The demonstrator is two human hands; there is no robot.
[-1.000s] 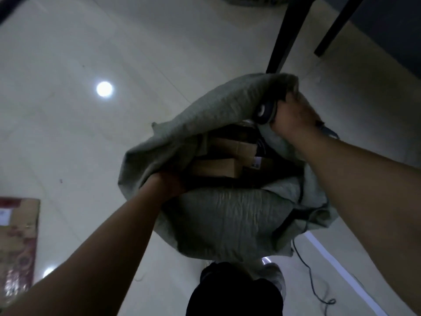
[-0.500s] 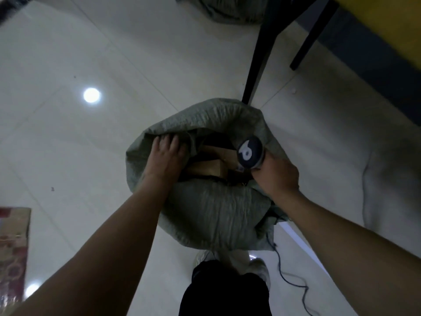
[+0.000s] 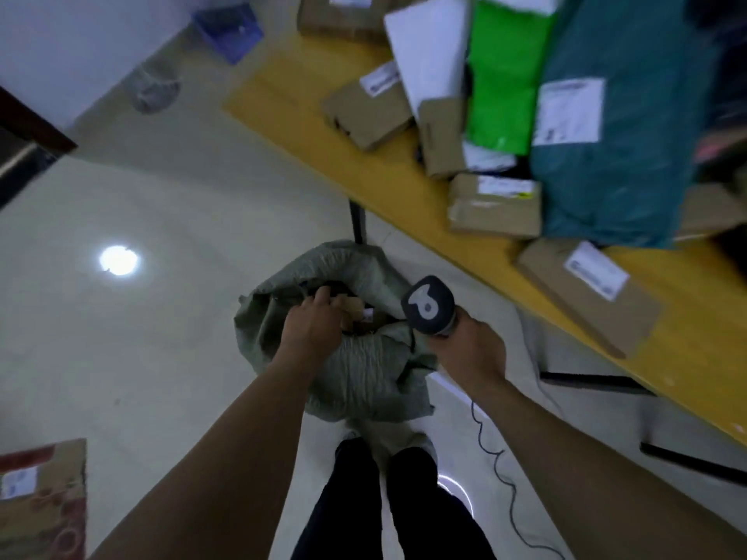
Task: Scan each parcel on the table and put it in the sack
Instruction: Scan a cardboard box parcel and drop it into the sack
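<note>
The sack point(image 3: 364, 373) sits open on the floor at the person's feet with at least one brown parcel point(image 3: 352, 307) inside, so part of the job looks done. The left hand point(image 3: 313, 329) dips into its mouth, fingers bent; what it grips, I cannot tell. The right hand point(image 3: 471, 351) is wrapped round the scanner point(image 3: 428, 305). Many parcels point(image 3: 495, 208) are left on the surface point(image 3: 299, 111).

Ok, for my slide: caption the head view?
Left hand at the open sack, right hand gripping the scanner, parcels piled on the yellow table.

Parcel sorting room, labelled cardboard parcels point(image 3: 495, 204) heaped on yellow table point(image 3: 291, 103), grey sack point(image 3: 364, 373) on tiled floor point(image 3: 141, 317)
</note>
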